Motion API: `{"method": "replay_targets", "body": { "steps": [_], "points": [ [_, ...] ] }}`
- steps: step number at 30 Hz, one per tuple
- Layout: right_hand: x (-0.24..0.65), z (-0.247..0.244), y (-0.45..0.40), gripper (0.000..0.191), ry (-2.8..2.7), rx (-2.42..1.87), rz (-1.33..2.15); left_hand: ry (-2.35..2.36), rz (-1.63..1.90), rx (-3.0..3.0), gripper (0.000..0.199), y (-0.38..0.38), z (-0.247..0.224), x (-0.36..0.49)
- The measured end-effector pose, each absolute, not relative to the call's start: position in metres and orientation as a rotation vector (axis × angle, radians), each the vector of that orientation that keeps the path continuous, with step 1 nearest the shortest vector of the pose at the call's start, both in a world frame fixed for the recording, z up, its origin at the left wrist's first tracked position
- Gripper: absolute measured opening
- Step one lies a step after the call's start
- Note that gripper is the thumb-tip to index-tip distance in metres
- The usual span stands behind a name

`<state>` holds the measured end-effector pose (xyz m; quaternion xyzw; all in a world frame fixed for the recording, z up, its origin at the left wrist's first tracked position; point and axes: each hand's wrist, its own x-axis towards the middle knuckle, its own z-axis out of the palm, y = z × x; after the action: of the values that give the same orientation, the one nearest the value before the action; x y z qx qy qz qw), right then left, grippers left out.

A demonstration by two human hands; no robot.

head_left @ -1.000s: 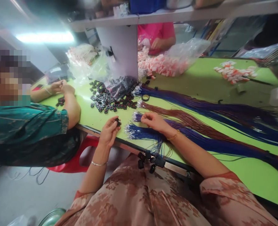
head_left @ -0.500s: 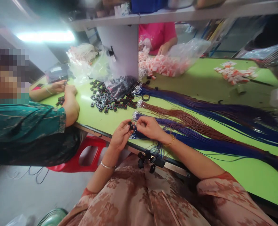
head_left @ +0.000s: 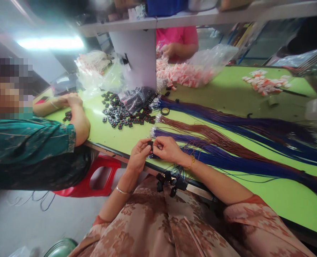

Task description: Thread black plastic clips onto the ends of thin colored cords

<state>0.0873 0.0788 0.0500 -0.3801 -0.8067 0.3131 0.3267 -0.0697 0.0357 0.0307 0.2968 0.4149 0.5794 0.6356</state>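
so there's a tiny black connector (head_left: 149, 143), boxy plastic by the look of it, pinched right where the two hands meet, just over the near edge of the green table (head_left: 228, 92). the left hand (head_left: 139, 154) has its fingers curled in tight on that little piece, thumb and fingertips closed on it. the right hand (head_left: 167, 149) is also closed down to a pinch, pressed up against the connector from the other side; it seems to have a thin wire end in its fingertips but that's too small to really tell.

right under the right hand lies a bundle of blue wires (head_left: 241, 165), thin and glossy, with bare silvery tips at the end near the hands. beside it, farther up the table, a brown wire bundle (head_left: 214, 135) and then another long blue bunch (head_left: 228, 119), all fanned out to the right. a few finished wires hang off the table edge with black connectors dangling (head_left: 170, 180) over the lap.

further back there's a scattered pile of loose black connectors (head_left: 120, 116) next to a crinkly clear plastic bag (head_left: 137, 98). a small black ring (head_left: 165, 111) sits near the wire tips.

on the left a co-worker in a green patterned sleeve (head_left: 40, 139) has both hands on the table. across the table someone in a pink top (head_left: 176, 35) is at a heap of pinkish white bits (head_left: 185, 73).
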Motion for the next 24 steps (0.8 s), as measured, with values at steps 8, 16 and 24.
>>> {"method": "replay_targets", "body": {
  "steps": [8, 16, 24],
  "points": [
    [0.084, 0.041, 0.071, 0.015, -2.312, -0.999, 0.707, 1.088, 1.344, 0.715, 0.041, 0.032, 0.022, -0.068],
    [0.101, 0.044, 0.110, 0.021, -2.434, -1.230, 0.616, 1.095, 1.317, 0.666, 0.039, 0.035, 0.021, -0.068],
    [0.121, 0.025, 0.147, 0.022, -2.481, -1.585, 0.427, 1.031, 1.264, 0.629, 0.036, 0.044, 0.019, -0.069]
  ]
}}
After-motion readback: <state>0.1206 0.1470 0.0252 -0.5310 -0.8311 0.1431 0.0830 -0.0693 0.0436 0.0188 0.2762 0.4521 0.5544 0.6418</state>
